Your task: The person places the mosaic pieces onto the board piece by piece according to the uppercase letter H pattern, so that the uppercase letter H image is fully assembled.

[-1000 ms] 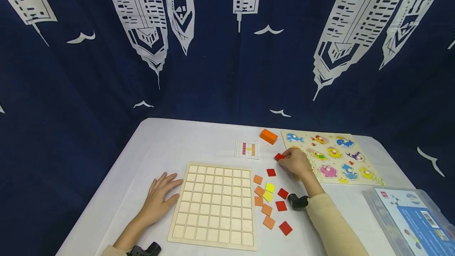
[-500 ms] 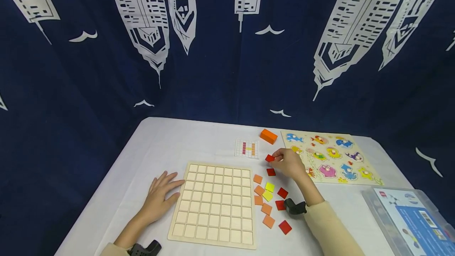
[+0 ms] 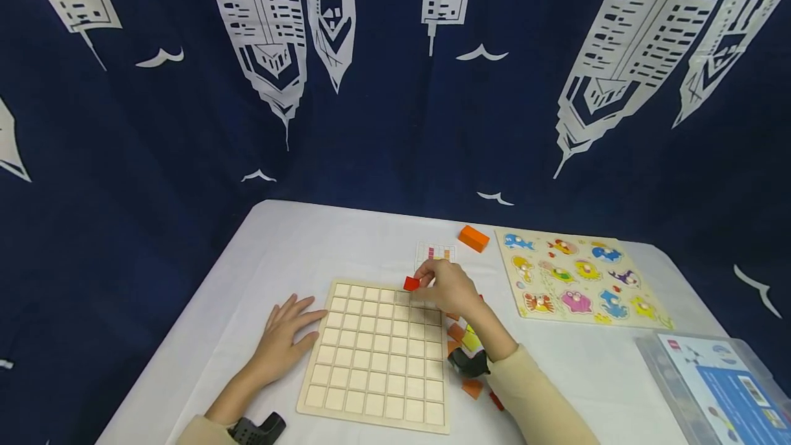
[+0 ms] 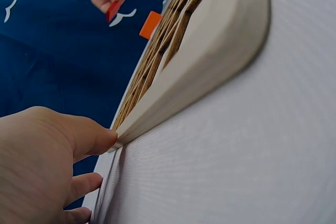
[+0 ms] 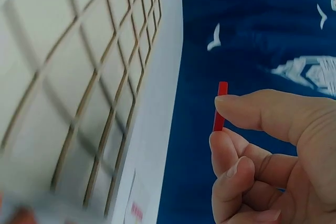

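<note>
A thin red square tile [image 3: 411,283] is pinched between the thumb and fingers of my right hand [image 3: 450,290], over the far edge of a pale wooden grid board [image 3: 369,364]. The right wrist view shows this red tile [image 5: 220,107] edge-on, raised above the board. My left hand [image 3: 279,345] lies at the board's left side with fingers spread, its thumb and index fingertip right at the edge. Orange tiles [image 3: 472,388] and yellow tiles [image 3: 471,340] lie right of the board, partly hidden under my right forearm. Other red tiles [image 3: 497,401] are mostly covered by it.
Behind my right hand is a small printed pattern card [image 3: 423,251], partly covered. An orange block [image 3: 474,238] stands at the back. On the right lie a sea-animal peg puzzle [image 3: 577,277] and a clear plastic case [image 3: 711,383] with a blue-and-white label.
My right hand has carried the red tile leftward from beside the peg puzzle to the board's far edge. My left hand stays beside the board. The head view has shifted slightly.
</note>
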`<state>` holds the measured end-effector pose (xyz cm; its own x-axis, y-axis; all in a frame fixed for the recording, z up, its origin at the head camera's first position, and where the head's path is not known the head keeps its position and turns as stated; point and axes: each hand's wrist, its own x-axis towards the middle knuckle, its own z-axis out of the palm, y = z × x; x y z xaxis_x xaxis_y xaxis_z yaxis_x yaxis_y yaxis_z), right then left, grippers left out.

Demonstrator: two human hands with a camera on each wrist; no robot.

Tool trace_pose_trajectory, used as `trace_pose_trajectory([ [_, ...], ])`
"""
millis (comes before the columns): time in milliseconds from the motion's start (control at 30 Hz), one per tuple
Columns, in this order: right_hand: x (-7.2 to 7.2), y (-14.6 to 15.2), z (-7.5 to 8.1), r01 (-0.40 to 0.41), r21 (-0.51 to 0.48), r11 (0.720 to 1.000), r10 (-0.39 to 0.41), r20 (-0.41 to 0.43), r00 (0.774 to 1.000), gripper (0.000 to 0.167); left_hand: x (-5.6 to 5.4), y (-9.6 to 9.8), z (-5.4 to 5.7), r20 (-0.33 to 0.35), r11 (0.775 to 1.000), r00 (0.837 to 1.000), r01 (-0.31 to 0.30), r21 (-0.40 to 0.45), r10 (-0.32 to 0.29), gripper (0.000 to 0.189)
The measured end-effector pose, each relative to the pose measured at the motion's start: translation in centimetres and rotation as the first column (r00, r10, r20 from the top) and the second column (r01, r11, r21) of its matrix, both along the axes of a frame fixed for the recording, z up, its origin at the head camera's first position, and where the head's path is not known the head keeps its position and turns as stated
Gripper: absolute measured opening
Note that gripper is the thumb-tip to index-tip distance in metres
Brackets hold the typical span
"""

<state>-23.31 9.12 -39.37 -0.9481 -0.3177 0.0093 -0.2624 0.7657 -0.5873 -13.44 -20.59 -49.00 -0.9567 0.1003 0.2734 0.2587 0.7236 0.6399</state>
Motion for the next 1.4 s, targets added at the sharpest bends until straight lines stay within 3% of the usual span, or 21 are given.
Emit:
trace_pose_trajectory([
  [433,0.3,-4.6,-0.7,-0.164,0.012,0.986,0.163,0.030,0.986,0.017,-0.1,0.0,-0.1,0.005,1.000,1.000,-0.011,-0.011,0.012,0.035],
  [867,0.2,-6.1,-2.5,-0.201,0.050,0.978,0.196,0.096,0.976,0.016,-0.2,0.0,-0.1,0.015,1.000,1.000,-0.010,-0.012,0.010,0.034],
  [1400,0.3,-6.6,-3.2,-0.201,0.030,0.979,0.197,0.104,0.975,0.018,-0.2,0.1,-0.1,0.013,1.000,1.000,-0.018,-0.020,0.018,0.034],
])
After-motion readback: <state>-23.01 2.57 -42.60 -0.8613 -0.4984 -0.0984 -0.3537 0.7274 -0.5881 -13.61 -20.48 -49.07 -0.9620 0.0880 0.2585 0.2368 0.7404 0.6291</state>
